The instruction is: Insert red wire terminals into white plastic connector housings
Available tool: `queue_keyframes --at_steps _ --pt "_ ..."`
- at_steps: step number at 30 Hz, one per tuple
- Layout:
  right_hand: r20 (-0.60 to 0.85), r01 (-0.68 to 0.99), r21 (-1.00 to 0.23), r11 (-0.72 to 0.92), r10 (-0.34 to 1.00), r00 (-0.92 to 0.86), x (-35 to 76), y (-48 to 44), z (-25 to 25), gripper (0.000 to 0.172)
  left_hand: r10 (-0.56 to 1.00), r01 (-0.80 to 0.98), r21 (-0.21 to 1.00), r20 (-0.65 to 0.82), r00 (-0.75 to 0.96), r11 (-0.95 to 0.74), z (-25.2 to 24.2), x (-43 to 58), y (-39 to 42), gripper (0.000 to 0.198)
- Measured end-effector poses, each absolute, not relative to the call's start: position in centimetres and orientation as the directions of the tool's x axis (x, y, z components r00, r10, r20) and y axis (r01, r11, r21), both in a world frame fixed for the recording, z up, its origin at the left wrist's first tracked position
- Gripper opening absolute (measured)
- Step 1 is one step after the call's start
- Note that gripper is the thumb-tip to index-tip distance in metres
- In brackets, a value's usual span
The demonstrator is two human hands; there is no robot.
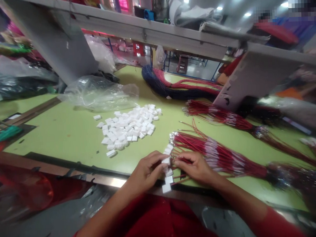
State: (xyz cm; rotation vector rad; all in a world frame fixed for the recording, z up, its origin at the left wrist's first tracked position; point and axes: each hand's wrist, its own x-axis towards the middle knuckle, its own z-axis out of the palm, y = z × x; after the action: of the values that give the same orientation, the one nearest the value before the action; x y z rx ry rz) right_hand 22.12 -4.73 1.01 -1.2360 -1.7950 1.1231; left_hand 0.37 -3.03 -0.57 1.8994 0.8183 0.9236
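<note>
At the table's near edge my left hand [149, 169] pinches a white plastic connector housing [166, 161] between thumb and fingers. Close beside it, my right hand [194, 165] is closed on the end of a red wire [180, 160], held up against the housing. Several more white housings [167, 184] lie in a row under and in front of my hands, some with red wires running to them. To the right spreads a bundle of red wires [190, 140] with metal terminals at its ends and pale sleeves along it. Beyond my left hand lies a heap of loose white housings [129, 126].
A second red wire bundle [222, 118] lies farther back on the green table [70, 135]. Behind the heap is a clear plastic bag [102, 92]. Dark blue and red wires [172, 87] lie under the raised shelf [144, 32], whose side panels [260, 77] stand on the table.
</note>
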Motion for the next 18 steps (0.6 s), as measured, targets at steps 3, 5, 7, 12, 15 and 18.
queue_keyframes --at_steps 3,5,7,12,15,18 --pt "0.041 0.351 -0.925 0.143 0.958 -0.283 22.0 -4.8 1.0 0.018 0.844 0.093 0.957 0.192 0.5 -0.273 -1.0 0.5 -3.2 0.027" --pt "0.001 0.355 -0.93 0.096 0.966 -0.257 21.8 -4.9 1.0 0.013 0.849 0.038 0.981 0.146 0.508 -0.192 -1.3 0.6 -3.4 0.028" --pt "-0.049 0.351 -0.935 0.048 0.964 -0.261 21.7 -5.0 1.0 0.01 0.846 0.018 0.986 0.134 0.516 -0.167 -1.6 0.7 -3.5 0.029" --pt "-0.076 0.372 -0.927 0.045 0.95 -0.304 21.9 -5.1 1.2 0.007 0.824 0.088 0.954 0.199 0.531 -0.287 -1.6 0.4 -3.5 0.031" --pt "-0.041 0.437 -0.888 0.14 0.925 -0.378 22.2 -5.1 1.2 0.009 0.782 0.12 0.916 0.253 0.57 -0.383 -1.3 0.2 -3.5 0.033" --pt "0.029 0.501 -0.828 0.252 0.911 -0.41 22.2 -5.2 0.9 0.012 0.748 0.137 0.88 0.294 0.594 -0.455 -1.2 0.3 -3.5 0.035"
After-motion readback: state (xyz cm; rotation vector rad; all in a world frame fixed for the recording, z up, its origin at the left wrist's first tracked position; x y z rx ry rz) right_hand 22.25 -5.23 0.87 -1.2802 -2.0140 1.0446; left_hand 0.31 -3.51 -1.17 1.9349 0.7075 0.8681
